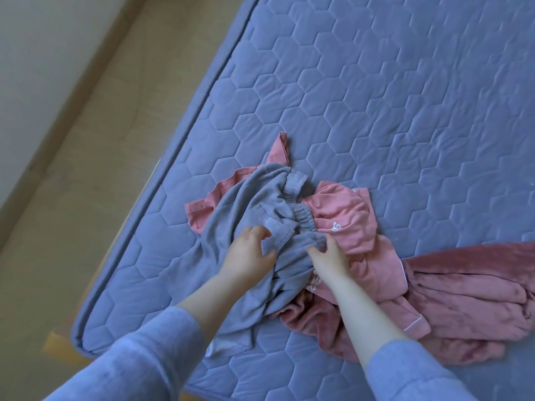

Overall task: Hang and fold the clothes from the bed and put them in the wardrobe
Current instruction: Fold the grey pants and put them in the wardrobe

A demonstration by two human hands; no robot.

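A crumpled grey-blue garment (231,224) with an elastic waistband lies on top of a heap of clothes on the blue quilted mattress (376,96). Under and beside it are a pink garment (347,218) with white lettering and a darker rose velvety garment (469,299) spread to the right. My left hand (249,253) pinches a ribbed part of the grey-blue garment between thumb and fingers. My right hand (330,259) has its fingers curled into the same garment's fabric just to the right.
The mattress edge with piping (162,169) runs diagonally at the left, a wooden bed frame corner (58,345) shows below it, and beige floor (72,169) lies beyond. The far mattress surface holds no clothes.
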